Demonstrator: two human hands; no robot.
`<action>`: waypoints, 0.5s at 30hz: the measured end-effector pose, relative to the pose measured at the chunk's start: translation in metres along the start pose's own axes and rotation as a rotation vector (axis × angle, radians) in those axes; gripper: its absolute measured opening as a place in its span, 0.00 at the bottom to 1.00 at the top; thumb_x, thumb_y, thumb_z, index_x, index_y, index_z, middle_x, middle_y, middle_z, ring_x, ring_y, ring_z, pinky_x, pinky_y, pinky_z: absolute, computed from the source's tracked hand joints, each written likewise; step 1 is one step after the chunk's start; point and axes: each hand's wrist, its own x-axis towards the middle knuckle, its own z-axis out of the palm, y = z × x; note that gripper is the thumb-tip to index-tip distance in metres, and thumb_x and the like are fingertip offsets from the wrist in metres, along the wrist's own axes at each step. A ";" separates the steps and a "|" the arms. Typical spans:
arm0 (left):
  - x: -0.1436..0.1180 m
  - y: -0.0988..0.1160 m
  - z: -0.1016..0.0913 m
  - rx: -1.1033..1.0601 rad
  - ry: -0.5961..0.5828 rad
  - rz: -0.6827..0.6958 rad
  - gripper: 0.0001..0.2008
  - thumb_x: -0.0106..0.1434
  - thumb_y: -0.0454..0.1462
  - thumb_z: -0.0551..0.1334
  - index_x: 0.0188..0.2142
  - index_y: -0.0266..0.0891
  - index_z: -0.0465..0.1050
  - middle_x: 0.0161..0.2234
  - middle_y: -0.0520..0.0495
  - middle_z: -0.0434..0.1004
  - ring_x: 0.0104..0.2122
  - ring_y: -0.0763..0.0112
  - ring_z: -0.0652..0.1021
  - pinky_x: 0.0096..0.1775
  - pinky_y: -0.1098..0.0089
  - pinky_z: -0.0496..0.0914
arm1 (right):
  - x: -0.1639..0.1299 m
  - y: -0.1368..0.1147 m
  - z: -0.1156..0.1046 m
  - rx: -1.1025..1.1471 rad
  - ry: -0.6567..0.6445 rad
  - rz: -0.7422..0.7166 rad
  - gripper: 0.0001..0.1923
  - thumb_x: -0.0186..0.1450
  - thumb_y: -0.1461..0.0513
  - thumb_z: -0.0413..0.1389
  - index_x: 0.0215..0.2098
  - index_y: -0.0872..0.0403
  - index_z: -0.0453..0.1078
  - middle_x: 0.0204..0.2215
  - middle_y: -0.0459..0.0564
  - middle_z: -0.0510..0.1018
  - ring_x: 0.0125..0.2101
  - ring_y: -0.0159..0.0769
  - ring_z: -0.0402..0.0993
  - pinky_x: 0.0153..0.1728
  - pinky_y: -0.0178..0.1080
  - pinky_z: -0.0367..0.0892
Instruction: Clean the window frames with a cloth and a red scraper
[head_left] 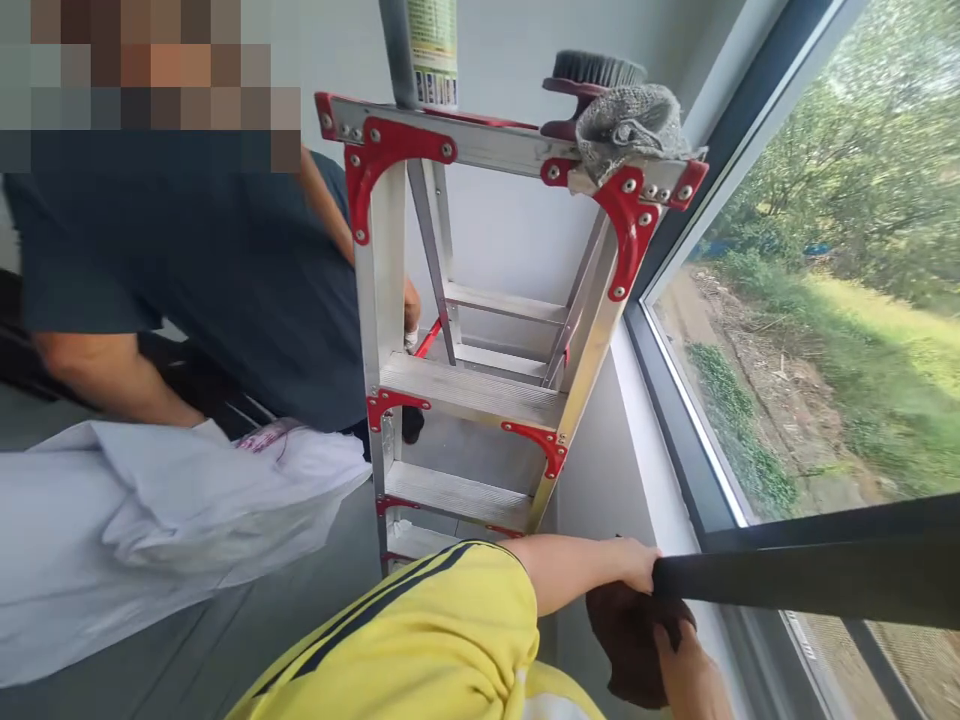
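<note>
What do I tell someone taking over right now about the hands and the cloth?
Left hand: closed on the end of the dark bar by the window.
Right hand: holds a brown cloth just under that bar.
Stepladder ahead, with a brush and a grey glove on top; another person stands beside it.
Done or left: cannot tell what has been wiped.

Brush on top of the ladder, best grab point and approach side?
Take the brush by its dark red body just under the bristles, coming from the left or from above. It sits bristles-up on the ladder's top cap, and a grey rag is bunched against its right and front, so that side is blocked. The handle's far end is hidden, so grip the exposed left part.
</note>
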 end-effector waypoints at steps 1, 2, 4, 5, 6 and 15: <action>0.000 0.000 0.001 0.033 -0.020 0.002 0.40 0.43 0.43 0.68 0.58 0.47 0.63 0.46 0.32 0.76 0.44 0.45 0.77 0.38 0.54 0.73 | 0.003 0.002 0.001 0.048 -0.016 0.044 0.17 0.61 0.51 0.41 0.37 0.37 0.72 0.24 0.53 0.78 0.25 0.48 0.78 0.25 0.45 0.70; -0.001 0.000 0.001 0.061 -0.033 0.004 0.41 0.45 0.44 0.67 0.59 0.45 0.60 0.48 0.32 0.75 0.45 0.46 0.77 0.38 0.54 0.73 | 0.007 0.003 0.001 0.110 -0.042 0.073 0.17 0.61 0.50 0.42 0.37 0.39 0.72 0.26 0.53 0.79 0.28 0.48 0.78 0.27 0.44 0.70; -0.004 0.000 0.000 0.082 -0.033 0.004 0.41 0.47 0.44 0.65 0.61 0.41 0.57 0.48 0.31 0.75 0.45 0.45 0.77 0.38 0.55 0.73 | 0.011 0.002 0.002 0.229 -0.095 0.054 0.17 0.59 0.50 0.46 0.37 0.44 0.74 0.34 0.52 0.81 0.35 0.47 0.79 0.32 0.40 0.71; -0.006 0.000 -0.001 0.083 -0.030 0.004 0.41 0.47 0.43 0.64 0.61 0.39 0.56 0.47 0.31 0.75 0.45 0.45 0.77 0.38 0.56 0.73 | 0.011 0.001 0.002 0.273 -0.119 0.026 0.18 0.59 0.50 0.47 0.38 0.45 0.74 0.38 0.51 0.81 0.38 0.46 0.78 0.34 0.38 0.70; -0.008 0.000 -0.001 0.085 -0.027 0.003 0.40 0.47 0.42 0.64 0.60 0.39 0.56 0.47 0.31 0.75 0.44 0.45 0.77 0.37 0.56 0.73 | 0.009 -0.001 0.003 0.300 -0.135 0.020 0.19 0.59 0.50 0.47 0.40 0.46 0.75 0.41 0.50 0.80 0.40 0.46 0.78 0.35 0.37 0.70; -0.018 0.000 0.001 0.048 -0.025 -0.030 0.37 0.50 0.43 0.62 0.60 0.42 0.55 0.48 0.35 0.74 0.44 0.47 0.77 0.37 0.58 0.73 | -0.011 -0.022 -0.002 0.208 0.024 0.304 0.32 0.66 0.48 0.36 0.62 0.51 0.58 0.38 0.57 0.80 0.34 0.51 0.78 0.32 0.45 0.69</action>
